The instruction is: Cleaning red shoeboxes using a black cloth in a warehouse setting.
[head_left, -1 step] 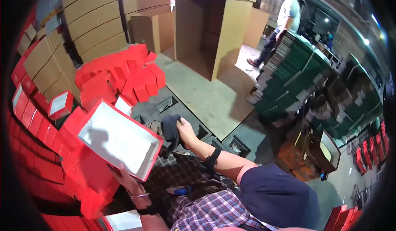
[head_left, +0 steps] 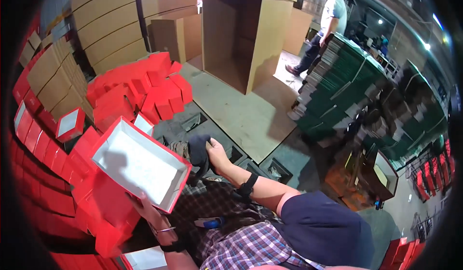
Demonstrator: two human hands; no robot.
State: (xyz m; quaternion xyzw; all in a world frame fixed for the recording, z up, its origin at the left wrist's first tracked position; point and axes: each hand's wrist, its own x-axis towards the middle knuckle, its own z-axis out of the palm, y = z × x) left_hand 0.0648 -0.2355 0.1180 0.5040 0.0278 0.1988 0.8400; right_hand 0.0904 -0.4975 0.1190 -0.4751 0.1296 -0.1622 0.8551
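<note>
My left hand (head_left: 146, 208) grips a shallow red box (head_left: 140, 168) with a white lining by its near edge. The box is tilted, its open side facing up and nothing visible inside but a shadow; some of my left fingers are hidden beneath it. Just right of the box, my right hand (head_left: 220, 158) has its fingers closed on a bunched dark cloth (head_left: 198, 152). The cloth hangs close to the box's right corner, and I cannot tell whether they touch. A blue-handled tool (head_left: 211, 222) lies against the checked cloth at my waist.
Piles of red boxes (head_left: 43, 173) fill the left side. Tall brown cartons (head_left: 106, 24) stand behind them, with a large open carton (head_left: 231, 38) ahead. Strapped green stacks (head_left: 337, 86) stand at the right. A person (head_left: 333, 16) is beyond them. Dark bins (head_left: 277, 171) lie on the floor.
The view has shifted very slightly, and the red box sits a touch further right. Both hands keep their hold.
</note>
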